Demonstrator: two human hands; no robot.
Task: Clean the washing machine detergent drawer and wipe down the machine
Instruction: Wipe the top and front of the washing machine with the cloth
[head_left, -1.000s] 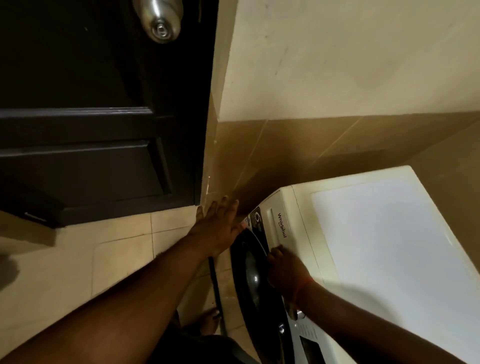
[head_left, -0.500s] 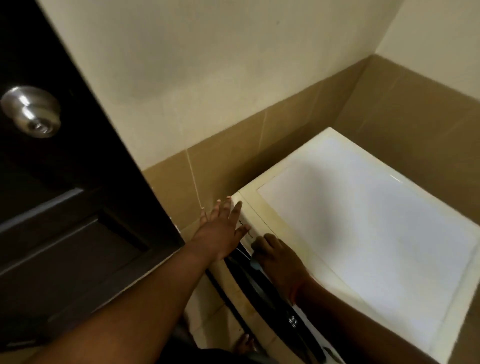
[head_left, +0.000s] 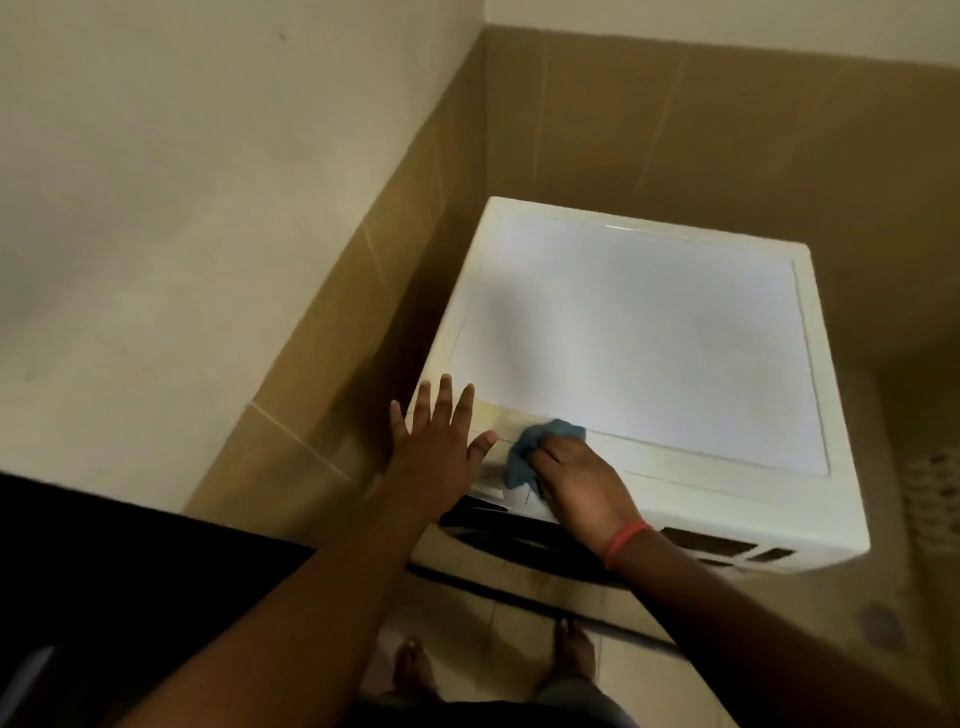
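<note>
A white front-loading washing machine (head_left: 639, 332) stands in the corner, seen from above. My left hand (head_left: 436, 447) lies flat with spread fingers on its front left corner. My right hand (head_left: 576, 478) grips a bunched blue cloth (head_left: 530, 447) and presses it on the top front edge, just right of the left hand. The dark door rim (head_left: 519, 535) and control panel (head_left: 727, 545) show below the edge. The detergent drawer front is mostly hidden under my hands.
Tan tiled walls (head_left: 675, 130) close in behind and to the left of the machine. A dark door (head_left: 104, 571) stands at the lower left. My bare feet (head_left: 415, 670) are on the tiled floor in front of the machine.
The view has swung from the door to above the machine. My right hand has moved from the front panel up to the top edge, and the blue cloth now shows in it.
</note>
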